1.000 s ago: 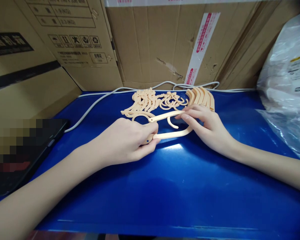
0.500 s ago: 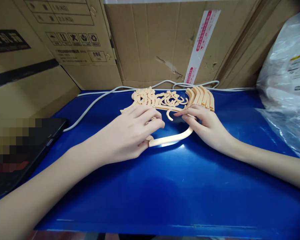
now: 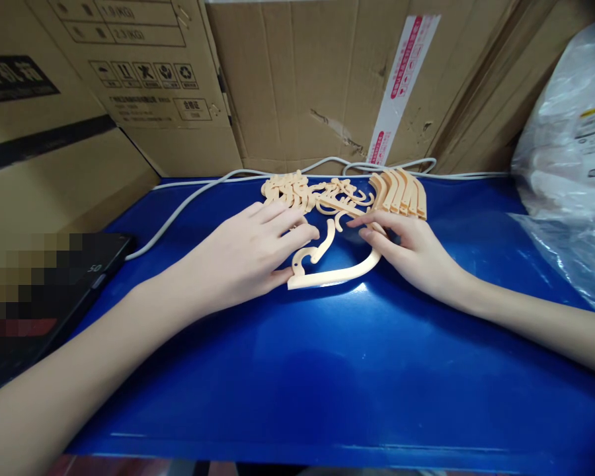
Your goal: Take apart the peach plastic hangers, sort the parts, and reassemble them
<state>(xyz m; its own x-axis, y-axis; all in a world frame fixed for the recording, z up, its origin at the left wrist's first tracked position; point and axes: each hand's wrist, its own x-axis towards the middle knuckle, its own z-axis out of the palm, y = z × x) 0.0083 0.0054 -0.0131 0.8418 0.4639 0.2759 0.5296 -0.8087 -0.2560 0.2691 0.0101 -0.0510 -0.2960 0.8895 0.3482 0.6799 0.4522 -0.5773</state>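
Observation:
A peach-coloured curved plastic piece (image 3: 337, 274) lies on the blue table top (image 3: 327, 370) between my hands. My left hand (image 3: 248, 254) rests at its left end, thumb at the end and fingers stretched over a small hooked piece (image 3: 322, 246). My right hand (image 3: 409, 251) pinches the piece's right end, with the fingers curled down on it. Just behind lie a tangle of the same peach pieces (image 3: 317, 195) and a neat row of curved ones (image 3: 401, 192).
Cardboard boxes (image 3: 302, 79) wall the back and left of the table. A white cable (image 3: 198, 192) runs along the back edge. A clear plastic bag (image 3: 570, 152) stands at the right. A dark device (image 3: 44, 291) lies at the left edge.
My left hand let go of the second long strip, which is back at the pile, and spread its fingers. A small hooked piece now shows beside the curved piece.

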